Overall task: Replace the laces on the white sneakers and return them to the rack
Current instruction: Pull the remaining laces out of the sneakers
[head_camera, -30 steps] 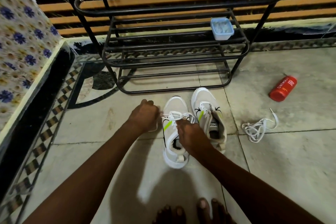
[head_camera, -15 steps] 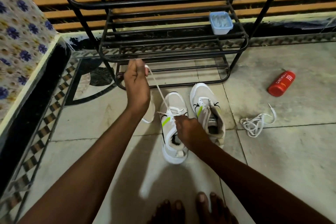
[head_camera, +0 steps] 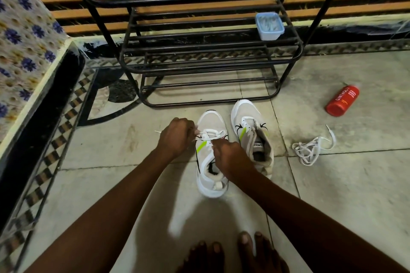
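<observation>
Two white sneakers with lime stripes stand side by side on the tiled floor in front of the black metal rack [head_camera: 208, 55]. The left sneaker [head_camera: 210, 122] carries a white lace [head_camera: 213, 134] threaded through its front eyelets. My left hand [head_camera: 176, 137] grips one end of that lace just left of the shoe; the lace tip sticks out past my knuckles. My right hand [head_camera: 228, 155] pinches the lace over the shoe's tongue and hides the middle eyelets. The right sneaker [head_camera: 248, 122] is only laced near the toe, its tongue lying open.
A loose white lace [head_camera: 310, 148] lies tangled on the floor to the right of the shoes. Farther right lies a red bottle [head_camera: 342, 101]. A small blue-lidded box [head_camera: 269, 26] sits on a rack shelf. A floral-covered bed [head_camera: 24, 51] borders the left. My bare toes [head_camera: 233, 250] show at the bottom.
My left hand had pulled the lace up high toward the rack, then came back down to the left side of the shoe. My right hand stayed on the shoe.
</observation>
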Demonstrator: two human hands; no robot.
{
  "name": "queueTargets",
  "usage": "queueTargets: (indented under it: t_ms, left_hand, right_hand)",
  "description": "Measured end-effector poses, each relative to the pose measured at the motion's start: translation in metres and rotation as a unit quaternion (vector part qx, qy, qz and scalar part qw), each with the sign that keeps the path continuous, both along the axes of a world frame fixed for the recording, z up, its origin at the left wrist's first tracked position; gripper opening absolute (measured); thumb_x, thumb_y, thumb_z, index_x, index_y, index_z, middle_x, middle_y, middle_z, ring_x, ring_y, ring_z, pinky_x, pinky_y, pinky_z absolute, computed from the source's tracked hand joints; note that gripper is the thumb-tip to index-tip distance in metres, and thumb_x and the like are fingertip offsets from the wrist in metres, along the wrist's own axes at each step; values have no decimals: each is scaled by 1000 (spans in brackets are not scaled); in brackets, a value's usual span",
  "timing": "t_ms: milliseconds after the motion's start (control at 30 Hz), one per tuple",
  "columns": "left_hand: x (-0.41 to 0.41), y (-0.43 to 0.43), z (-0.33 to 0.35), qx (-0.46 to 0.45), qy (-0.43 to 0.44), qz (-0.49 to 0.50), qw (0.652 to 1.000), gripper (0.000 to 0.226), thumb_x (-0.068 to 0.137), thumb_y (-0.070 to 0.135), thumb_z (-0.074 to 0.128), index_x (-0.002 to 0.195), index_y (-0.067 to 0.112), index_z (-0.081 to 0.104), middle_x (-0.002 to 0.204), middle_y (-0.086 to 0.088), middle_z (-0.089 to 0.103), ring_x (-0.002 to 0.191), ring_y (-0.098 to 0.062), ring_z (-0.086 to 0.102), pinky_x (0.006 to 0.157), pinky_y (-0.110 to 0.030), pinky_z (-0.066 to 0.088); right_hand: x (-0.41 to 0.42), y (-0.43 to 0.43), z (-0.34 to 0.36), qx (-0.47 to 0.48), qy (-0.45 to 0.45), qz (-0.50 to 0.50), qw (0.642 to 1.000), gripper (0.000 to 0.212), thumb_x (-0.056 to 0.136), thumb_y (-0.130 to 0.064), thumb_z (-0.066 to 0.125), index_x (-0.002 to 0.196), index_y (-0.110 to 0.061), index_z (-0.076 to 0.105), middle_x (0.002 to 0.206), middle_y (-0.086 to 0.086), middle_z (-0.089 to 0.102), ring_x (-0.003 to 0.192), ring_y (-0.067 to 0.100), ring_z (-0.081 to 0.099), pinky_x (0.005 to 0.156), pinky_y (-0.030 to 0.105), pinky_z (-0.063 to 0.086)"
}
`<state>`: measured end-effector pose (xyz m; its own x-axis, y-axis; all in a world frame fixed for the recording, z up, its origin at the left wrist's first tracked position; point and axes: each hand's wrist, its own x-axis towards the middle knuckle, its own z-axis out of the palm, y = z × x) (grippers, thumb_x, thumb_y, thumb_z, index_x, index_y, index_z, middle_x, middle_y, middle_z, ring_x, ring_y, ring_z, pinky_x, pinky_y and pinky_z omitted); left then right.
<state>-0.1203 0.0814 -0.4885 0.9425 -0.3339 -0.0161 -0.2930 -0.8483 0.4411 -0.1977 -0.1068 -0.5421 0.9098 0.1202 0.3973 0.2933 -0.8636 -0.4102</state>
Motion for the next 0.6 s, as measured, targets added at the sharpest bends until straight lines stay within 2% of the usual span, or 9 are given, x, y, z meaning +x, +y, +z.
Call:
queueTargets:
  t_ms: [133, 233, 300, 367, 433, 500, 533, 567, 600]
  left_hand:
    - [2, 2, 9, -19, -81, -25, 996, 31, 96, 35, 48, 81, 18, 69, 82, -2, 61, 86, -31, 52, 64, -37, 38]
    - [8, -1, 17, -130, -152, 22, 980, 29, 94, 25, 43, 77, 21, 66, 78, 4, 57, 79, -29, 50, 70, -42, 40]
    - [10, -3, 30, -199, -197, 74, 957, 25, 95, 8, 50, 76, 17, 64, 79, 5, 54, 80, -25, 49, 71, -36, 35]
    - [15, -1, 52, -337, -198, 140, 910, 26, 100, 1, 50, 79, 13, 60, 78, 0, 54, 76, -19, 52, 71, -33, 39]
    - [21, 0, 78, -518, -133, 197, 822, 29, 107, 8, 45, 79, 13, 54, 73, -3, 51, 67, -15, 54, 64, -30, 47]
    - [23, -3, 92, -608, -69, 205, 764, 34, 110, 14, 42, 77, 16, 47, 70, -3, 47, 57, -16, 52, 53, -28, 45]
    - [22, -5, 93, -618, -46, 197, 760, 35, 111, 16, 39, 77, 17, 45, 71, -2, 47, 53, -15, 48, 49, -27, 41]
    - [20, -7, 88, -600, -36, 186, 777, 33, 112, 18, 37, 80, 17, 45, 73, -1, 50, 49, -12, 44, 47, -25, 37]
    - [17, -8, 81, -551, -39, 173, 815, 30, 113, 21, 36, 85, 16, 46, 76, 2, 56, 48, -10, 45, 48, -25, 37]
  right_hand:
    - [0, 1, -3, 7, 8, -2, 1000, 37, 99, -29, 39, 102, -8, 69, 89, 12, 70, 68, 39, 65, 58, 41, 53]
    - [0, 1, -1, 14, 33, -1, 999, 42, 99, -31, 34, 106, -8, 69, 94, 13, 71, 73, 40, 66, 63, 44, 55]
    - [1, 0, -2, 15, 35, 5, 999, 42, 99, -30, 33, 106, -8, 69, 97, 13, 72, 79, 39, 68, 67, 45, 57]
    - [1, 1, -1, 21, 30, 9, 999, 37, 97, -26, 39, 104, -8, 70, 97, 12, 73, 81, 37, 70, 68, 45, 58]
    - [2, 1, 1, 27, 28, 1, 999, 31, 94, -23, 44, 101, -8, 70, 95, 11, 74, 80, 35, 71, 66, 44, 58]
    - [1, 2, 3, 28, 30, -5, 999, 29, 94, -23, 44, 99, -9, 69, 93, 10, 74, 79, 34, 70, 65, 43, 58]
    - [0, 3, 3, 23, 30, -8, 999, 31, 94, -24, 42, 98, -9, 69, 93, 10, 74, 78, 35, 70, 64, 43, 58]
    - [0, 3, 4, 16, 31, -9, 999, 35, 95, -26, 39, 99, -10, 69, 94, 10, 73, 79, 35, 70, 65, 43, 58]
    - [1, 3, 4, 10, 36, -9, 999, 38, 95, -29, 36, 100, -10, 69, 95, 10, 73, 79, 36, 70, 66, 44, 58]
